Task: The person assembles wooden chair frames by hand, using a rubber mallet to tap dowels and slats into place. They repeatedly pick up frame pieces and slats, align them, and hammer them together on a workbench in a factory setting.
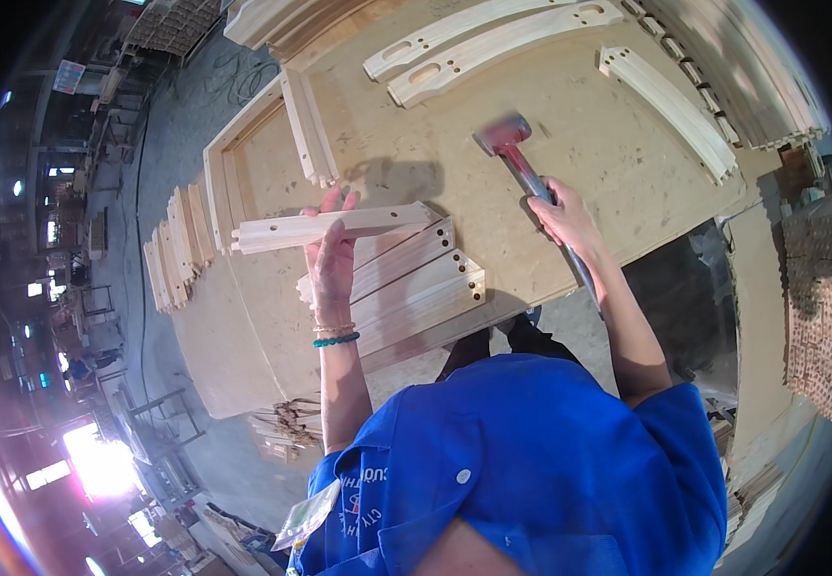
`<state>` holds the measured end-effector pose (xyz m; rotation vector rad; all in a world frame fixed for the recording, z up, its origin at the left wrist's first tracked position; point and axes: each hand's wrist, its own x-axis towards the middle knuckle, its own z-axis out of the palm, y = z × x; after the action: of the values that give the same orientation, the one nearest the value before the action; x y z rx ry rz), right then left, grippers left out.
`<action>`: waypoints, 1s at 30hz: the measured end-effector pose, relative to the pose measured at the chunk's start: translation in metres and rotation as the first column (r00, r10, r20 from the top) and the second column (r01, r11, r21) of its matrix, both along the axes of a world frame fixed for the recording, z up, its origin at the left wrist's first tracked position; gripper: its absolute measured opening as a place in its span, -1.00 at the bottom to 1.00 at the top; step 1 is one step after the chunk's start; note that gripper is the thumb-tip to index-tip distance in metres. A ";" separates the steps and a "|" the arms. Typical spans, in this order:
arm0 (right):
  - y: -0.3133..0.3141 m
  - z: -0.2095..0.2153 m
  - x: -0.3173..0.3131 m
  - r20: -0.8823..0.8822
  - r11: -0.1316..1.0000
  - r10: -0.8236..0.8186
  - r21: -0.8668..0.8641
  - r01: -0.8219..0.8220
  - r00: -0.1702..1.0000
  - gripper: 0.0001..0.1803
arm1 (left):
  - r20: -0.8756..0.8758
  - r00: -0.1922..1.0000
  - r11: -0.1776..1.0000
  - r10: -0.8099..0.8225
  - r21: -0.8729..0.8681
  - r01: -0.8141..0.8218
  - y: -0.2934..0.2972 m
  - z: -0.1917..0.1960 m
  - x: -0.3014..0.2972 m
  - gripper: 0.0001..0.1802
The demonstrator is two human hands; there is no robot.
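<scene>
My left hand [332,259] is closed around a pale wooden rail [296,230] with drilled holes and a dowel-like end, held level above the table. Below it, several similar wooden pieces [416,293] with dark holes at their ends lie side by side near the table's front edge. My right hand [567,219] grips the handle of a mallet [507,134] with a reddish, blurred head, raised over the bare board to the right. Just beyond the left hand, another narrow wooden piece [305,125] lies on the tabletop.
Two long curved slats with slots [493,53] lie at the table's [560,115] far side, and a shorter curved piece [670,110] rests at the right. A wooden frame edge [219,163] borders the left. Stacked slats [180,245] stand beyond it; more stacks [809,317] are at far right.
</scene>
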<state>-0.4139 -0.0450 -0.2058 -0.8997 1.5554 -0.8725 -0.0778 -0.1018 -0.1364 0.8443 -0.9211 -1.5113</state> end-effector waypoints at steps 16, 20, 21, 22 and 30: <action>0.001 0.007 0.002 0.046 0.999 -0.035 -0.012 0.036 0.998 -0.71 | 0.359 0.932 0.957 0.056 -0.286 0.053 0.006 0.010 -0.019 -0.62; 0.001 0.008 0.001 -0.002 1.000 -0.003 -0.022 0.003 1.000 -0.63 | 0.425 0.905 0.970 -0.010 -0.215 0.112 0.004 0.020 -0.030 -0.58; 0.000 0.014 0.004 -0.043 0.999 0.008 -0.040 -0.010 0.999 -0.62 | 0.436 0.900 0.973 -0.008 -0.205 0.108 0.005 0.022 -0.033 -0.58; -0.001 0.019 0.004 -0.092 0.998 0.010 -0.056 -0.016 0.996 -0.61 | 0.496 0.869 0.973 0.002 -0.202 0.113 0.005 0.023 -0.040 -0.58; -0.015 0.151 -0.006 0.165 0.925 0.317 -0.272 -0.266 0.934 -0.60 | 0.640 0.768 0.953 0.025 -0.248 0.176 -0.002 0.022 -0.068 -0.62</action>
<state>-0.4203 -0.0598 -0.0549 -1.1486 1.1129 -0.9197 -0.1456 -0.1033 -0.1148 1.1331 -1.6607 -1.1020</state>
